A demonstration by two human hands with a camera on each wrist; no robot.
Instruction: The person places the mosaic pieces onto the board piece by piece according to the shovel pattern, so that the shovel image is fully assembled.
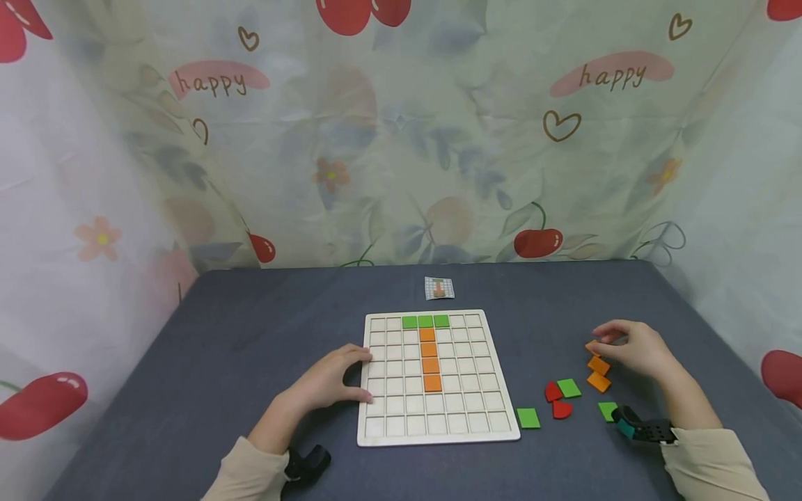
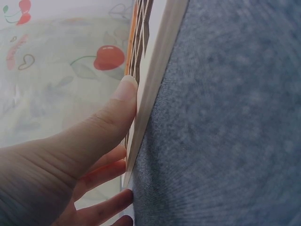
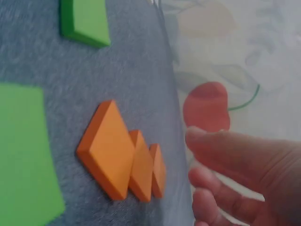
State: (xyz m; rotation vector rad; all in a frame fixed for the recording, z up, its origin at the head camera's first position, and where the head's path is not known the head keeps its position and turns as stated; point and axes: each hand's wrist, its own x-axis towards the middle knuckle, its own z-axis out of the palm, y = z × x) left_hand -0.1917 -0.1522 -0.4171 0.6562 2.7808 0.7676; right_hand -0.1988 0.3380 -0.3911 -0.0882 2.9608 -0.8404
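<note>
A white gridded board lies on the dark table. Three green tiles sit in its far row, with a column of several orange tiles running towards me from the middle one. My left hand rests at the board's left edge, thumb and fingertips against the rim. On the right, my right hand hovers by the farthest of three loose orange tiles. In the right wrist view, its thumb and fingers are loosely bent near these orange tiles, with nothing visible between them.
Loose green tiles and two red rounded pieces lie between the board and my right hand. A small printed card lies beyond the board. A patterned curtain stands behind the table.
</note>
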